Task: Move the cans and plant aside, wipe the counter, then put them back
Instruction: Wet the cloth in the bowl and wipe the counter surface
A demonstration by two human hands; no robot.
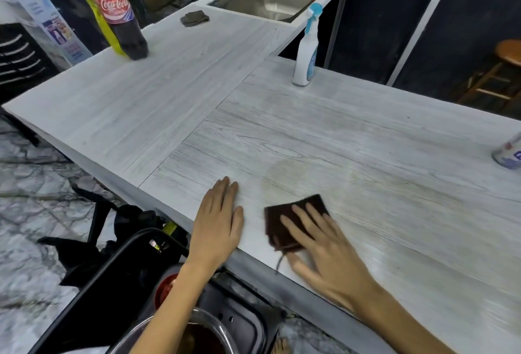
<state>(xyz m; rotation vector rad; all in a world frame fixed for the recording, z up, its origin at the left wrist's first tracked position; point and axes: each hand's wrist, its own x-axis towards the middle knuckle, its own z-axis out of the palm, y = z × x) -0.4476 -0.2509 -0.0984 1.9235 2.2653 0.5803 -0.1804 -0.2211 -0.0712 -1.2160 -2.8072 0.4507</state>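
The right hand [324, 243] presses a dark brown cloth [293, 221] flat near the counter's [366, 156] front edge, fingers spread. The left hand [218, 221] rests flat beside it, fingers extended. One can [509, 153] stands at the right edge.

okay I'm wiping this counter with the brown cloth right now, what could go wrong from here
1. The right hand presses the brown cloth close to the counter's near edge; a stroke toward you could drag it off.
2. A can stands at the far right of the counter; a wide sweep could knock it.
3. The spray bottle stands at the back edge and might tip if bumped.
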